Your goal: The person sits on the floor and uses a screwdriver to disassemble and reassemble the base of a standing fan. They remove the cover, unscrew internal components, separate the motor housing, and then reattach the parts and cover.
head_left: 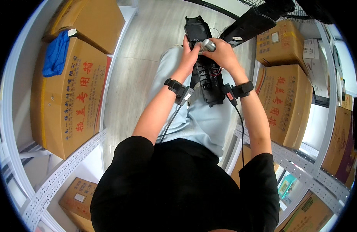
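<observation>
A long black plastic housing (210, 87) with a row of compartments and some coloured wires lies lengthwise over my lap. My left hand (188, 56) grips its upper left side, with the thumb at a small translucent piece whose shape I cannot make out. My right hand (223, 54) is closed on a silver cylindrical object (209, 45) held over the housing beside the left thumb. Straps with small black devices and cables are on both my wrists.
Metal shelving (62, 185) with large cardboard boxes (70, 108) flanks me on both sides. A blue cloth (54, 54) lies on a left box. A black post (252, 23) and wire mesh stand at upper right. Pale plank floor (136, 46) shows between.
</observation>
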Motion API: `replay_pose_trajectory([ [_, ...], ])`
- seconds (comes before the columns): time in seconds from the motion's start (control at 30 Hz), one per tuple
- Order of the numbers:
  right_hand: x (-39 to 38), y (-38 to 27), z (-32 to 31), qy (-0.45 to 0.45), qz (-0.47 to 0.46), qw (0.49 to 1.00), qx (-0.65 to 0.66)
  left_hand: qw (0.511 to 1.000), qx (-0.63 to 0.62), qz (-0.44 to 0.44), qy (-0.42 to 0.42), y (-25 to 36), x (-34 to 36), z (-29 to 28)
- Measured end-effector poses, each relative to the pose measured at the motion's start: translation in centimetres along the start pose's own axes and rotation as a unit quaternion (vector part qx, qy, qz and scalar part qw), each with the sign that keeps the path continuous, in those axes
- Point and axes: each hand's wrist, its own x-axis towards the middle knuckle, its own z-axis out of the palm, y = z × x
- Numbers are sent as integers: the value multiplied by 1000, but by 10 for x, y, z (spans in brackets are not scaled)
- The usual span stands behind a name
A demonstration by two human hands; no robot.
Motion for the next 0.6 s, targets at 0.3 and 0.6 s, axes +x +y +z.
replay_pose_trajectory([
  [0.3,-5,-13,8,-8,9,999,-53,997,-76,-16,4,6,-3,-3],
  [0.6,-12,10,-19,59,10,997,56,996,-91,-6,-12,-4,1,-7],
])
